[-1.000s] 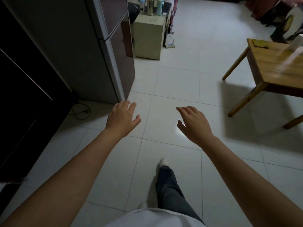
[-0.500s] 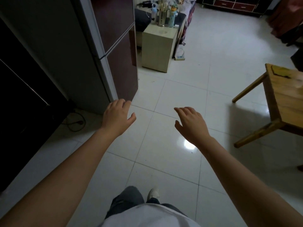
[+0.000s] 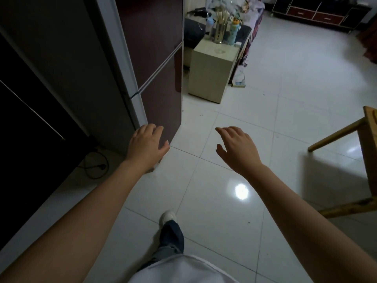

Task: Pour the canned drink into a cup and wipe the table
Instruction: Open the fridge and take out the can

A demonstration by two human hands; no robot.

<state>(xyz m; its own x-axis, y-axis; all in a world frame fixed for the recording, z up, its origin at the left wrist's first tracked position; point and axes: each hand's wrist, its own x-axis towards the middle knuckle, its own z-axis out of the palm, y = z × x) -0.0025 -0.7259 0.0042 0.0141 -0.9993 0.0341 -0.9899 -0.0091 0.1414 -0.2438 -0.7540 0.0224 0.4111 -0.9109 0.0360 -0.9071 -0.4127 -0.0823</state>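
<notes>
Both arms reach forward over a white tiled floor. My left hand [image 3: 145, 147] hangs palm down with relaxed fingers, just in front of the lower corner of a tall fridge [image 3: 155, 58]; it holds nothing. My right hand [image 3: 237, 149] hovers level with it over the tiles, fingers loosely spread and empty. Only the corner of the wooden table [image 3: 370, 139] shows at the right edge. No can, cup or cloth is in view.
A beige cabinet [image 3: 210, 74] with bottles and a utensil holder stands beyond the fridge. A dark unit and a cable [image 3: 95, 166] lie at the left. A low red-and-black cabinet [image 3: 318, 14] lines the far wall. My foot [image 3: 168, 218] is on the tiles.
The view has shifted forward and left: the fridge and beige cabinet are nearer, the table has slid toward the right edge. One leg has stepped forward. Both hands stay empty and outstretched.
</notes>
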